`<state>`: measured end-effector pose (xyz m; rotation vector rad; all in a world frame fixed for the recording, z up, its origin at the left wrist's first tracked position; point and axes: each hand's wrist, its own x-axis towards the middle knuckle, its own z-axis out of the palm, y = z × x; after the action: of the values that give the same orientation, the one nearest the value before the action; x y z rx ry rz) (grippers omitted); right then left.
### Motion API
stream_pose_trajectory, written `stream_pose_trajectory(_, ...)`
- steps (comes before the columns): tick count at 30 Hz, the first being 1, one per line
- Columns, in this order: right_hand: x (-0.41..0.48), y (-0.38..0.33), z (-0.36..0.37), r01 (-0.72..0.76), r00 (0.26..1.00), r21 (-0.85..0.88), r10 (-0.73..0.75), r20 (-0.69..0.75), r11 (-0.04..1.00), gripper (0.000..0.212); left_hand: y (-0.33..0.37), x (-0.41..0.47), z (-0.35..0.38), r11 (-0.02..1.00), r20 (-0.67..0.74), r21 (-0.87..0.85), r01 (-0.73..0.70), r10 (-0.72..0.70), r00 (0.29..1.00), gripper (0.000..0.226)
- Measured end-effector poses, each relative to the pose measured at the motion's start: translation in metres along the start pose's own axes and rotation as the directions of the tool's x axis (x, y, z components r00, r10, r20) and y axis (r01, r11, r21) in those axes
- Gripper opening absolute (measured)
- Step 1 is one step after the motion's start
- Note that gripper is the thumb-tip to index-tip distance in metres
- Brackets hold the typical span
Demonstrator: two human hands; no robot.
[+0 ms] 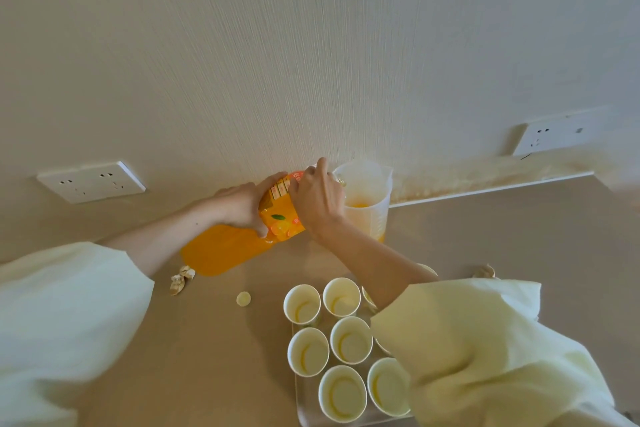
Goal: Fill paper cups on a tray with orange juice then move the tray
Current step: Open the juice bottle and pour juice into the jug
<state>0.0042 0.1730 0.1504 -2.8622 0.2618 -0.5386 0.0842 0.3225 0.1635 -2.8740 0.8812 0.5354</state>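
A large orange juice bottle [221, 250] is tipped almost flat, its neck over a translucent measuring jug [367, 198] by the wall. A little juice lies in the jug's bottom. My left hand [242, 206] grips the bottle's middle at the label. My right hand [317, 199] holds the bottle near its neck. Several white paper cups [350, 340] stand empty on a clear tray [304, 406] at the lower middle. My right sleeve hides some of the cups.
The bottle's pale cap [243, 298] lies on the tan counter left of the tray. Crumpled wrapper bits [181, 281] lie under the bottle's base. Wall sockets [91, 181] sit left, and another socket [554, 133] sits right. A small object [485, 270] lies beyond my right sleeve.
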Motion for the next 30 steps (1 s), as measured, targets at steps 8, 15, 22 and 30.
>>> stream_pose_trajectory(8, 0.0, 0.0013, 0.0036, -0.026, 0.999, 0.07, 0.023, 0.033, 0.997, 0.022, 0.0018, -0.0003, -0.0067, 0.997, 0.037, 0.073, 0.023, -0.026, 0.999, 0.125)
stream_pose_trajectory(15, 0.0022, 0.0027, 0.0034, -0.102, 0.994, 0.124, 0.096, 0.052, 0.987, 0.037, 0.0042, -0.0007, -0.0079, 0.997, 0.044, 0.072, 0.03, -0.034, 0.998, 0.126)
stream_pose_trajectory(22, 0.0008, 0.0034, 0.0027, -0.12, 0.991, 0.145, 0.111, 0.069, 0.982, 0.04, 0.0044, -0.0036, -0.0046, 0.998, 0.041, 0.043, 0.039, -0.041, 0.998, 0.127)
stream_pose_trajectory(30, -0.0026, 0.006, 0.0001, -0.111, 0.993, 0.158, 0.102, 0.064, 0.981, 0.039, 0.0011, -0.0036, -0.0002, 0.995, 0.041, -0.017, 0.095, -0.094, 0.995, 0.122)
